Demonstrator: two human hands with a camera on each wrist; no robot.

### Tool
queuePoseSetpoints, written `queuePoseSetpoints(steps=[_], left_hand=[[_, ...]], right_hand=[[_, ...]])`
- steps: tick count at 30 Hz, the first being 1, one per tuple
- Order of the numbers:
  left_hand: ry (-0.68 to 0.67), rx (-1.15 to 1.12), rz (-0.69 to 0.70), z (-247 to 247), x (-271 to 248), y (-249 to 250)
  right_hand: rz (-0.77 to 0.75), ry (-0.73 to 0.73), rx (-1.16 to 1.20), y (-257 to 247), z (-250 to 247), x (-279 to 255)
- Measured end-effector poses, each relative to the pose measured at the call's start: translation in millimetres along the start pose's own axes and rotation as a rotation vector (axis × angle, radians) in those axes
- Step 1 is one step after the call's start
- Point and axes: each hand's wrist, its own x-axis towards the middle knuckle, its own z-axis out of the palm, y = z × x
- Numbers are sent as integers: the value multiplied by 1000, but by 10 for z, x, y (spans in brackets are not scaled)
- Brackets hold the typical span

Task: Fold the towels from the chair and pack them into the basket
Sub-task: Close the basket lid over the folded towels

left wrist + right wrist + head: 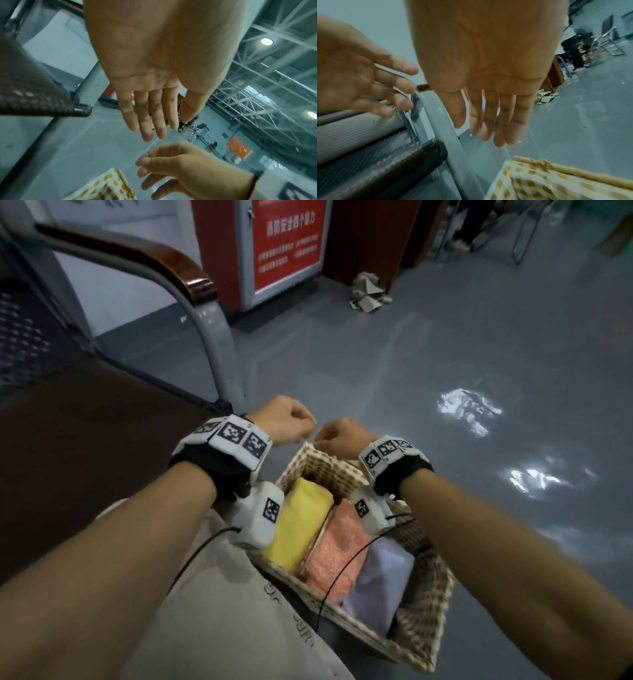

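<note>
1. Left hand [286, 419]: hovers just above the far corner of the basket [428, 604], holding nothing. The head view suggests bent fingers, but the left wrist view shows the fingers [145, 119] extended and relaxed.
2. Right hand [342, 436]: close beside the left hand, above the same far corner. Its fingers [498, 121] hang straight and loose in the right wrist view; nothing is held.
3. Towels: three folded bundles lie side by side inside the basket, a yellow towel [301, 525] along the left wall, a pink towel [337, 556] in the middle and a pale lilac towel [380, 577] toward the right wall. The visible part of the chair [102, 433] seat carries no towel.
4. Step in hand, as a judgement: packing appears complete or nearly so. A tidy finish would be to press each bundle flat with flat palms, so the folds stay closed and sit below the rim.
5. Materials: the basket is rectangular and woven, lined with checked cream-and-tan cloth. The pink towel looks nubby, the yellow one smoother, and all should compress softly. The chair has a dark perforated seat, grey metal tube frame and glossy brown armrest [164, 265].
</note>
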Motion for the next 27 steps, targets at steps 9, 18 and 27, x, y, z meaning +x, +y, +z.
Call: queuePoseSetpoints(steps=[9, 18, 27], left_hand=[[-86, -6, -92, -238, 886, -477], [-350, -71, -186, -6, 940, -293], [-167, 364, -148, 657, 1574, -671]], right_hand=[[304, 43, 450, 134, 86, 531], [713, 152, 560, 922, -94, -278], [962, 379, -26, 1904, -38, -760]])
